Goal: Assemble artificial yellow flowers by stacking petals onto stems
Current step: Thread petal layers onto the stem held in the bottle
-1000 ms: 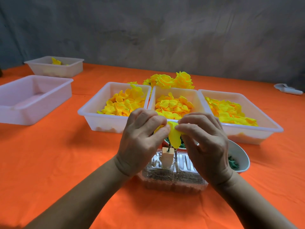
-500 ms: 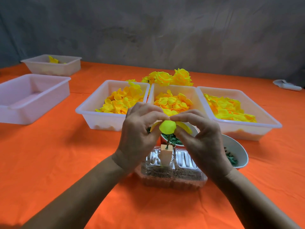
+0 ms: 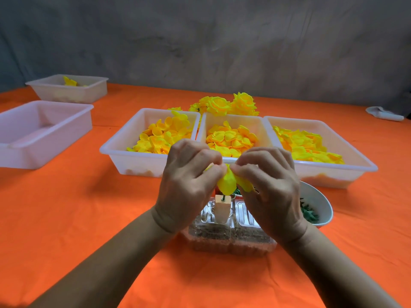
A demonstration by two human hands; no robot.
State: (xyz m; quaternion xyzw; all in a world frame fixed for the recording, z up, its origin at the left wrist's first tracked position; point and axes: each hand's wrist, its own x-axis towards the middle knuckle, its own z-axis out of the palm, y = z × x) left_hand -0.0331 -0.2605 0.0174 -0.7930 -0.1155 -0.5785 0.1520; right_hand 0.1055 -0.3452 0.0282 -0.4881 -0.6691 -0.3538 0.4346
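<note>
Petals (image 3: 226, 183) are pinched between my left hand (image 3: 189, 185) and right hand (image 3: 269, 187), just above the stem (image 3: 223, 197) in its block (image 3: 222, 209). Some flowers (image 3: 224, 105) are finished behind the trays; lots of loose petals remain.

**Bench and backdrop**

An orange cloth (image 3: 66, 218) covers the bench. A grey wrinkled backdrop (image 3: 200, 41) hangs behind it. At the far right edge lies a small white object (image 3: 384, 113), too blurred to identify. A pale pink empty tub (image 3: 40, 132) sits at the left.
</note>
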